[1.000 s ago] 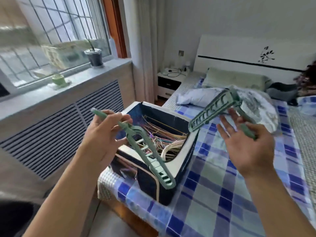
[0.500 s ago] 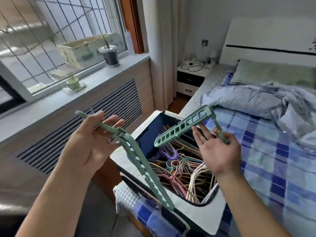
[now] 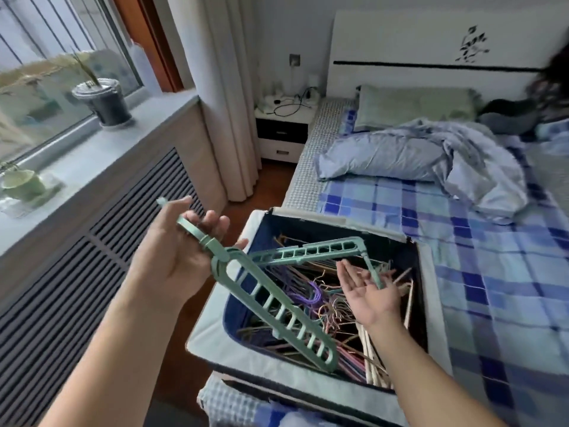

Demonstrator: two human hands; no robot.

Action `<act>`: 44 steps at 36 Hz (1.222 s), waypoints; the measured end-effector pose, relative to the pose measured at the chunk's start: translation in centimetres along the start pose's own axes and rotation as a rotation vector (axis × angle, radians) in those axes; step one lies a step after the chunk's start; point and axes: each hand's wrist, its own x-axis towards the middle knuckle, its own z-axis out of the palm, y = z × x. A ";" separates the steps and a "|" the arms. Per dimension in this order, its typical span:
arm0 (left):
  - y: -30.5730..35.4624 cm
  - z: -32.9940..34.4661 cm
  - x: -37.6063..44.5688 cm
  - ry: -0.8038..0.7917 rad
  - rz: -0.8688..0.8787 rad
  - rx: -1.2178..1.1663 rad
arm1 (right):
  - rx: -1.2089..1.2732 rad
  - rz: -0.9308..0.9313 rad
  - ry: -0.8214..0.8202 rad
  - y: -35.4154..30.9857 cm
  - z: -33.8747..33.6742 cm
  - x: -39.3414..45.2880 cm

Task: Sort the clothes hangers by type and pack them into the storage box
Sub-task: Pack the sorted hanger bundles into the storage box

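Observation:
My left hand grips the hook stem of a green multi-hole hanger, whose slotted bar slants down to the right over the open storage box. My right hand is palm up above the box. Its first fingers are straight, and its outer fingers hold the hook of a second green hanger, which lies almost level across the box. The left end of this hanger nearly meets the first one. Inside the dark blue box lies a tangle of thin purple, pink and wooden hangers.
The box stands at the corner of a bed with a blue checked sheet. A crumpled pale quilt and a pillow lie farther up. A windowsill with a plant pot and a slatted radiator cover runs on the left. A nightstand stands by the curtain.
Both hands have moved in over the box with their hangers, and the right hand has sunk low into its opening. The view has tilted down onto the box.

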 end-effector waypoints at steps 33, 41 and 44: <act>-7.8 -4.2 5.7 0.235 -0.242 -0.407 | -1.695 -0.070 0.238 1.9 -2.4 -9.2; -9.0 -3.4 7.8 0.288 -0.216 -0.322 | -2.333 -0.192 -0.037 1.9 -2.0 -8.2; -8.9 -4.0 8.9 0.184 -0.215 0.032 | -2.353 -0.228 0.009 2.1 -2.7 -7.4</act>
